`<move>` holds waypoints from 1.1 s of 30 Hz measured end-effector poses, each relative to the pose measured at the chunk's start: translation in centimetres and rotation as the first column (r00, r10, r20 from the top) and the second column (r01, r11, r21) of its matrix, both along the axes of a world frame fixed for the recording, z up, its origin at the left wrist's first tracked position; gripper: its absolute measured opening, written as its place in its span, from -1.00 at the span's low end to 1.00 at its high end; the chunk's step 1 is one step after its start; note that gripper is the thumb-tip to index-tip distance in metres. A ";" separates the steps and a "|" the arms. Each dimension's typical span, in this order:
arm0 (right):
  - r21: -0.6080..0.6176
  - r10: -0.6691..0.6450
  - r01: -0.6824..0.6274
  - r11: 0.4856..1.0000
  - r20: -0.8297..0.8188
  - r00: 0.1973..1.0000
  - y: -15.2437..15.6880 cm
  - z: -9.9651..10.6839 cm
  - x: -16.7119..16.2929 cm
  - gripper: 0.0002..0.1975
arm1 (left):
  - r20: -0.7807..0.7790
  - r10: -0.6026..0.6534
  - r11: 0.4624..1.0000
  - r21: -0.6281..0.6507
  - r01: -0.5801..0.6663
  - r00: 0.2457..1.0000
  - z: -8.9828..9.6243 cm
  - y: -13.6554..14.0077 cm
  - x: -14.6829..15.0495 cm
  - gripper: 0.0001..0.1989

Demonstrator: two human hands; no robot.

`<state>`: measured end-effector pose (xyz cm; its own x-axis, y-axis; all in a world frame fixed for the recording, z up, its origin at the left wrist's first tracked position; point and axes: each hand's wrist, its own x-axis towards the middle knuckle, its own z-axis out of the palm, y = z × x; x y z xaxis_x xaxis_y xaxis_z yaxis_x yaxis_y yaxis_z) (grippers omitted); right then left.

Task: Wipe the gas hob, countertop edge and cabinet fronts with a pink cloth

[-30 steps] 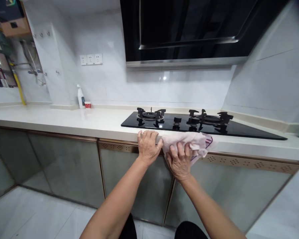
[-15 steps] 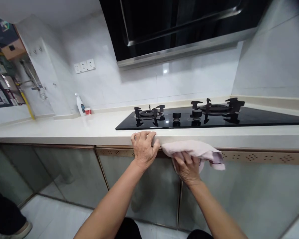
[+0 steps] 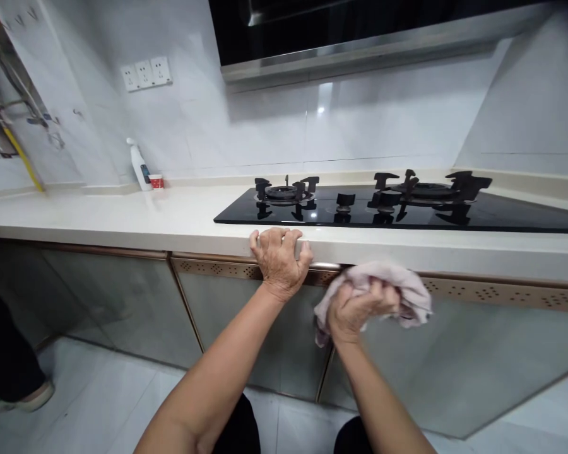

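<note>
Apparently a wipe-down of the cabinet fronts is in hand, judging by the pale pink cloth [image 3: 383,272], which sits just under the counter's front edge, bunched up and slightly blurred. The right hand [image 3: 360,309] grips it, fingers curled into the folds, one end hanging down beside the wrist. Behind the cloth is the metal strip [image 3: 497,293] with small holes that tops the cabinet door [image 3: 454,353]; whether cloth and strip touch at this instant, I cannot tell. To its left, the left hand [image 3: 281,258] has its fingers a little spread and hooked over the edge of the counter [image 3: 189,211], probably as a brace, with no cloth in it.

As I judge it, another pass calls for opening the bunched cloth flat against the strip and pressing evenly along it, the left hand keeping its hold.

Above, the black stove [image 3: 322,217] lies on the counter, with the range hood [image 3: 373,31] overhead. Well apart to the left, a white spray bottle [image 3: 140,167] stands beside a red cup [image 3: 156,182].
</note>
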<state>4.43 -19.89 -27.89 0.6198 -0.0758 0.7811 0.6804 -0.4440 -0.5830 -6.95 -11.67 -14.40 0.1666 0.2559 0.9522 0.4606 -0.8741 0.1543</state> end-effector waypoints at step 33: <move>-0.131 0.153 -0.106 0.986 0.438 0.886 -0.3 -3.2 -0.8 -0.39 | -0.064 -0.066 0.997 0.025 0.068 0.996 -1.0 0.6 -0.3 -0.72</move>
<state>3.65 -20.21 -31.07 0.2044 0.0744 0.9760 0.9132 -0.3736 -0.1628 -7.30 -11.03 -15.42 0.2424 0.2160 0.9458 0.4088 -0.9069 0.1023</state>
